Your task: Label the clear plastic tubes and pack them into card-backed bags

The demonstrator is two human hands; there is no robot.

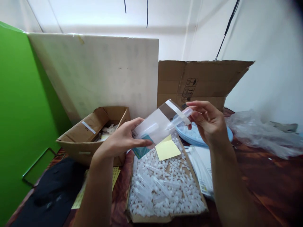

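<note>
My left hand (123, 138) grips the lower end of a clear plastic bag (157, 124) that has a white adhesive strip at its mouth and a teal card inside. My right hand (208, 121) pinches a small clear plastic tube (181, 117) at the bag's open end, with the tube partly inside. Both hands hover above a flat cardboard tray (132, 217) heaped with several white caps and clear tubes. A yellow sticky note (167, 148) lies on that heap.
An open cardboard box (80, 143) with white parts stands at the left. A pale blue dish (228, 134) sits behind my right hand. Crumpled clear plastic (260, 132) lies at the right on the dark wooden table (272, 183). A white board (101, 72) and a cardboard flap (201, 78) stand behind.
</note>
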